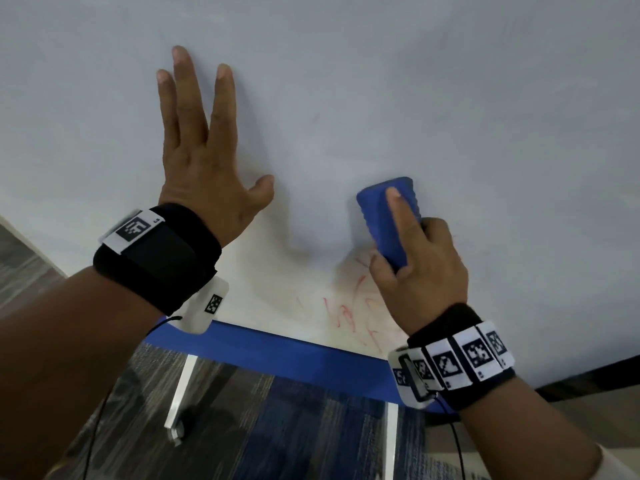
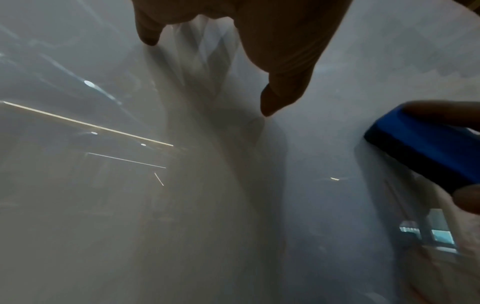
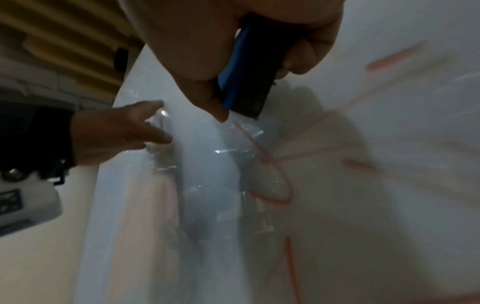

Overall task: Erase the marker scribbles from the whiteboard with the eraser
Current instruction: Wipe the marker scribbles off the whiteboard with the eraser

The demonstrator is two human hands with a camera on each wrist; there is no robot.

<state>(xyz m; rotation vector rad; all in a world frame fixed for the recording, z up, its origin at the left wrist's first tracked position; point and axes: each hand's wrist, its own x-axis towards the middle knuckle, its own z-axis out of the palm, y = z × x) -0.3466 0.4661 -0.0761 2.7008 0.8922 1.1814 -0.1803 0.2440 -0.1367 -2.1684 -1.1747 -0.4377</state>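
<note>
Red scribbles (image 1: 349, 317) remain low on the whiteboard (image 1: 381, 81), just below the blue eraser (image 1: 384, 220). Right hand (image 1: 422, 271) grips the eraser; left hand (image 1: 204, 147) lies flat, fingers spread, bracing the board. Advice: pull downward with firm, overlapping strokes, felt flat.

Your whiteboard (image 1: 346, 81) is smooth and glossy, mirroring lights and windows in the wrist views, with faint red scribbles (image 1: 349, 313) smeared thin on it. The eraser (image 1: 381, 216) you grip looks like matt blue plastic, ribbed along 1 side, with a dark felt-like pad underneath. Your wristbands (image 1: 159, 258) are black matt cloth. The floor (image 1: 277, 427) looks like rough woven carpet.
</note>
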